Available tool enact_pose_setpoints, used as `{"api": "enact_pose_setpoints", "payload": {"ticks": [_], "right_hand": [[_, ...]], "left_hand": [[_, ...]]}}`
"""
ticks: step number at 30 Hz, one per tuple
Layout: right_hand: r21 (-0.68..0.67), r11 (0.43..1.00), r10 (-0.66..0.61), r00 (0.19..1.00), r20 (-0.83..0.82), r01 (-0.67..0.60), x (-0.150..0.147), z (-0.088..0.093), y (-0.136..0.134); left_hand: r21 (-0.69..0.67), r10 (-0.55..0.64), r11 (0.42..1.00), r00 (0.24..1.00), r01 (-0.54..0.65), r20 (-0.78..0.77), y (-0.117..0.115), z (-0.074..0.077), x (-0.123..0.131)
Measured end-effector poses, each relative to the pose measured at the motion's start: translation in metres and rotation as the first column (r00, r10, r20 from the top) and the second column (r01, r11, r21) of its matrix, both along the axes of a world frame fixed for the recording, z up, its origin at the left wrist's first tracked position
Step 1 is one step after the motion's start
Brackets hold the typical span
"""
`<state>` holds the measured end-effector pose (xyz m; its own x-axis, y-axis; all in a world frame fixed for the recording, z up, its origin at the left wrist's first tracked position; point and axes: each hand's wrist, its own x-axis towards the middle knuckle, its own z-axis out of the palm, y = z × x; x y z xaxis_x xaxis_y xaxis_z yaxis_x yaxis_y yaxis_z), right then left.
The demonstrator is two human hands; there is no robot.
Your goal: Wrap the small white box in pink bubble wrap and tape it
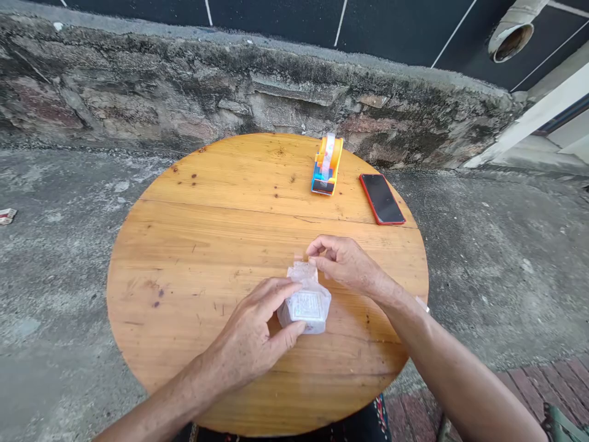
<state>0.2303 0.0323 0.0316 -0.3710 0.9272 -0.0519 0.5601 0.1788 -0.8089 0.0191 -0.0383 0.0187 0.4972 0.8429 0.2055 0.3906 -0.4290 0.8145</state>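
In the lower middle of the frame, the left hand (pixel 251 341) pinches a small white packet (pixel 306 305) between its thumb and fingers. The packet rests on the round wooden table (pixel 184 258), a little right of the middle. Just above it, the right hand (pixel 345 264) has its fingertips closed on the clear wrap at the top of the packet. Higher up on the table stand an orange tape holder (pixel 327 164) and, to its right, a red phone (pixel 381 198) lying flat. A rough stone wall (pixel 138 98) runs across the top.
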Motion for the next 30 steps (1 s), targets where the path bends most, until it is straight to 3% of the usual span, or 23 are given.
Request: {"api": "enact_pose_setpoints", "payload": {"ticks": [6, 13, 22, 30], "right_hand": [[-0.119, 0.990, -0.068, 0.997, 0.020, 0.070, -0.003, -0.003, 0.015], [-0.266, 0.964, -0.012, 0.999, -0.040, 0.001, -0.014, -0.010, 0.029], [-0.183, 0.982, 0.007, 0.981, -0.193, -0.043, -0.009, -0.013, 0.026], [-0.077, 0.995, 0.054, 0.977, -0.205, -0.071, -0.007, 0.001, 0.011]], "left_hand": [[-0.009, 0.001, 1.000, 1.000, -0.001, 0.006, 0.002, 0.001, 0.000], [-0.020, -0.062, 0.998, 0.998, 0.061, -0.008, 0.013, 0.005, -0.002], [0.039, -0.094, 0.995, 0.994, 0.097, -0.060, 0.021, 0.008, -0.002], [0.026, -0.077, 0.997, 0.996, 0.079, -0.050, 0.023, 0.007, 0.000]]}}
